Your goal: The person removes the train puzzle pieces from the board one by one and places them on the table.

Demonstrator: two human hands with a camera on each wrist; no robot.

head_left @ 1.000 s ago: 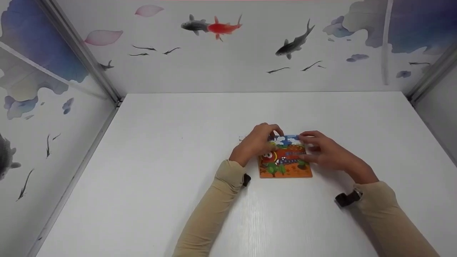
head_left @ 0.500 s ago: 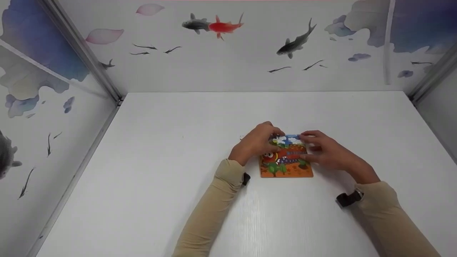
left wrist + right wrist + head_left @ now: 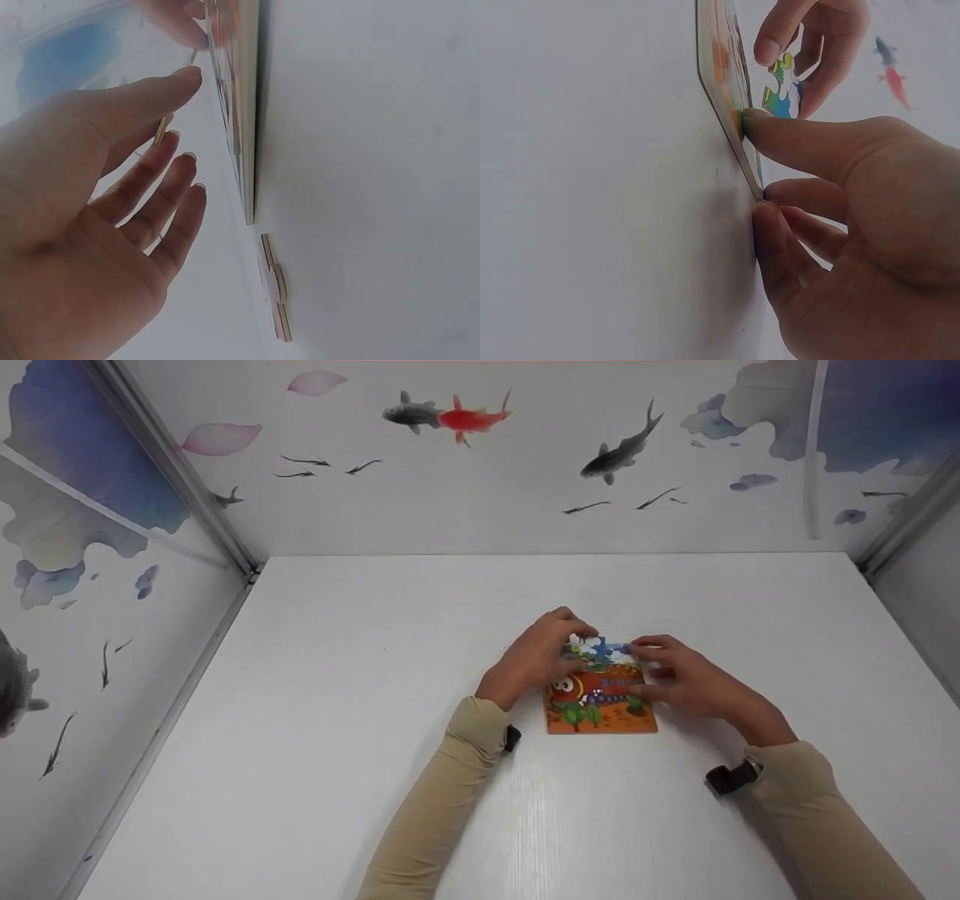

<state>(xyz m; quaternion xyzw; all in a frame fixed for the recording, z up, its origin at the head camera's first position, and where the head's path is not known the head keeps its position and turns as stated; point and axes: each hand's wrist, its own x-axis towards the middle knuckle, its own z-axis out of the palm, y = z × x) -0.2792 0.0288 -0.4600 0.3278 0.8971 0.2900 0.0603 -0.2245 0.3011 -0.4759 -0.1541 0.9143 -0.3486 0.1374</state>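
A square jigsaw puzzle board [image 3: 602,721] with a cartoon picture in orange, red, green and blue lies flat on the white table. My left hand [image 3: 534,658] pinches a jigsaw puzzle piece [image 3: 786,103] coloured blue, white, green and yellow. In the right wrist view that piece is tilted and held just above the board's face. My right hand [image 3: 694,679] grips the board's right side, its thumb [image 3: 795,139] on the face and other fingers along the edge. A second loose piece [image 3: 274,289] rests on the table beside the board, nearly hidden by my left hand in the head view.
The white tabletop [image 3: 360,720] stretches around the board on every side. A back wall [image 3: 495,502] with painted fish and a left side wall [image 3: 67,682] border it. Black wrist cameras [image 3: 731,778] sit below both hands.
My left hand has shifted slightly up and away from me, and the pinched piece has risen and tilted off the board's upper area. The right hand and board stay practically still.
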